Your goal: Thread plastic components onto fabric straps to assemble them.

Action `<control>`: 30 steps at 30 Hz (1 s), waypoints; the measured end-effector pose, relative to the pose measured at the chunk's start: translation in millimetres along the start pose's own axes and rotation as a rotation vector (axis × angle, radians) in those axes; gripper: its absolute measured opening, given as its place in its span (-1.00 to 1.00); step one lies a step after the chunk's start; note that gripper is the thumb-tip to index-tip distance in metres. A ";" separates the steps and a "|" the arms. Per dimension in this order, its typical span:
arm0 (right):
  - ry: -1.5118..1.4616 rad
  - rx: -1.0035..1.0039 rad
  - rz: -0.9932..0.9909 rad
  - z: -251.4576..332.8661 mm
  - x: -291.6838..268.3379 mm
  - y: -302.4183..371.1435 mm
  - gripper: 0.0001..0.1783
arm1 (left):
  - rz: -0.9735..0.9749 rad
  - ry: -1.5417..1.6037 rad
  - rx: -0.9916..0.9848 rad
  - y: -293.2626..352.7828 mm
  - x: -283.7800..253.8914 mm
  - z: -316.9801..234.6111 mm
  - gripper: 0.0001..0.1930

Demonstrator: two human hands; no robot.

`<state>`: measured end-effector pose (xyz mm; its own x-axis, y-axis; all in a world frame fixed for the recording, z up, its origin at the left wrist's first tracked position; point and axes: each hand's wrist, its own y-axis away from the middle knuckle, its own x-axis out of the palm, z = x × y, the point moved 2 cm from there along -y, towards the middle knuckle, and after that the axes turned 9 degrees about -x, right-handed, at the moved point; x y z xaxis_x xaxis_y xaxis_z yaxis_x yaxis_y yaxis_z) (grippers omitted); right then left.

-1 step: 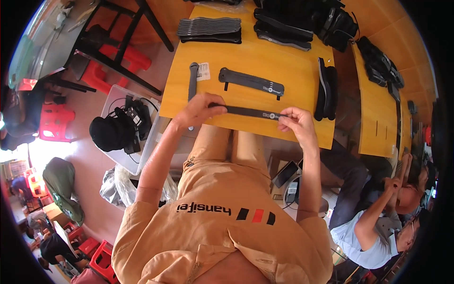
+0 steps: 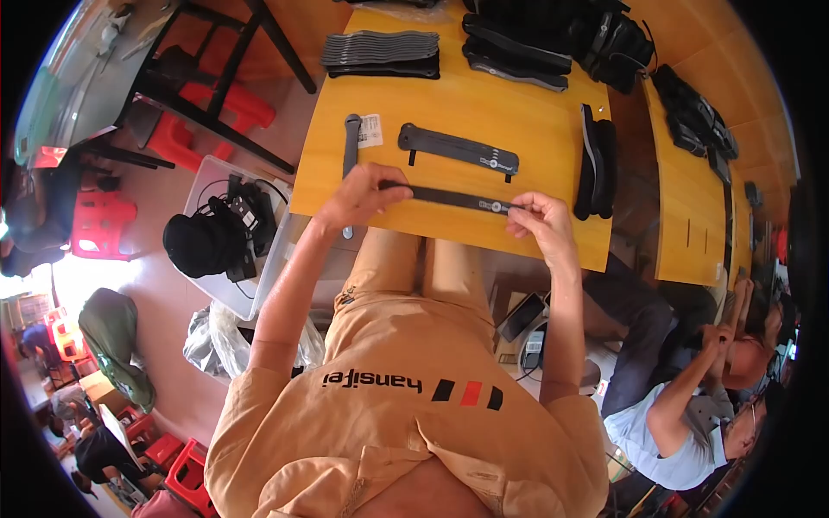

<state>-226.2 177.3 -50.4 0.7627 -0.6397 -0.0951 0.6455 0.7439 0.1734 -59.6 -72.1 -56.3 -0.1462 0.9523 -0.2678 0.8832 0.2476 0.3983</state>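
A dark strap with a small white print near its right end (image 2: 451, 198) is stretched between my hands over the near edge of the yellow table. My left hand (image 2: 356, 195) pinches its left end. At the other end, the thumb and fingers of my right hand (image 2: 547, 224) are closed on it. Just beyond lies a wider dark grey strip with two short black tabs (image 2: 458, 148), flat on the table. A narrow grey strip with a rounded end (image 2: 351, 142) runs away from me beside my left hand, which partly covers it.
The yellow table (image 2: 553, 121) bears stacked grey strips (image 2: 382, 50), dark strips (image 2: 514, 52) and black padded pieces (image 2: 596, 164). Left of it, a clear bin (image 2: 226, 289) holds black gear. A co-worker in a light shirt (image 2: 661, 436) sits at right. Red stools (image 2: 104, 220) stand at left.
My left hand and the strap's left end have risen very slightly, away from me. My right hand stays in nearly the same place.
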 end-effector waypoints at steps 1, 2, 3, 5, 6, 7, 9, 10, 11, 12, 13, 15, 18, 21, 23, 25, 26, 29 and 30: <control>-0.006 -0.025 -0.036 -6.4 1.2 -5.2 -0.85 | -0.072 0.026 -0.026 -6.2 -2.0 -1.7 -0.81; -0.011 -0.018 -0.041 -11.8 3.0 -10.5 -0.85 | -0.064 0.024 -0.032 -14.2 -1.2 -0.2 -0.81; -0.015 -0.019 -0.107 -16.1 3.6 -15.7 -0.86 | -0.133 0.123 -0.028 -23.0 -1.0 3.7 -0.81; -0.013 -0.027 -0.195 -15.3 9.4 -25.1 -0.87 | -0.200 0.236 -0.022 -33.7 -1.3 11.3 -0.82; -0.008 -0.023 -0.198 -16.0 12.5 -30.0 -0.87 | -0.254 0.275 -0.039 -37.7 -1.3 14.9 -0.82; -0.030 -0.046 -0.243 -20.1 12.2 -33.9 -0.89 | -0.305 0.304 -0.060 -41.7 0.4 14.9 -0.82; -0.054 -0.064 -0.294 -28.0 10.7 -40.8 -0.92 | -0.364 0.256 -0.074 -47.0 4.5 13.0 -0.81; -0.052 -0.095 -0.330 -31.5 10.2 -43.9 -0.93 | -0.434 0.213 -0.086 -47.8 4.8 13.1 -0.80; -0.050 -0.127 -0.364 -34.7 9.3 -46.6 -0.94 | -0.431 0.211 -0.089 -49.2 5.5 13.5 -0.80; -0.052 -0.123 -0.366 -38.8 8.7 -49.1 -0.94 | -0.483 0.128 -0.079 -50.2 5.1 13.4 -0.79; -0.038 -0.142 -0.382 -41.6 8.4 -51.0 -0.94 | -0.535 0.047 -0.069 -50.7 4.6 13.5 -0.79; -0.025 -0.160 -0.398 -44.2 8.0 -54.0 -0.94 | -0.580 0.014 -0.033 -53.9 7.7 14.7 -0.80; -0.012 -0.181 -0.426 -46.2 8.3 -57.2 -0.95 | -0.640 -0.048 -0.004 -55.5 9.9 14.5 -0.82; 0.123 -0.187 -0.440 -53.3 6.5 -59.1 -0.96 | -0.671 -0.108 0.002 -56.6 12.7 12.0 -0.84; 0.137 -0.206 -0.471 -54.7 6.9 -60.3 -0.96 | -0.696 -0.138 0.013 -57.6 13.3 12.4 -0.84; 0.150 -0.214 -0.488 -55.2 6.8 -60.8 -0.95 | -0.713 -0.184 0.042 -59.7 14.1 13.9 -0.84; 0.164 -0.224 -0.506 -55.1 6.6 -60.9 -0.95 | -0.712 -0.184 0.041 -60.1 14.3 13.8 -0.84; 0.155 -0.221 -0.513 -53.7 7.4 -60.9 -0.94 | -0.723 -0.191 0.035 -61.0 14.5 12.9 -0.84; 0.155 -0.220 -0.512 -53.3 7.5 -61.0 -0.94 | -0.724 -0.176 0.035 -61.6 14.4 13.7 -0.83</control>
<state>-257.7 137.5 -113.9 0.3372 -0.9053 -0.2582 0.9144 0.3802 -0.1390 -110.0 -76.1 -96.8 -0.6257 0.5098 -0.5903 0.6070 0.7936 0.0419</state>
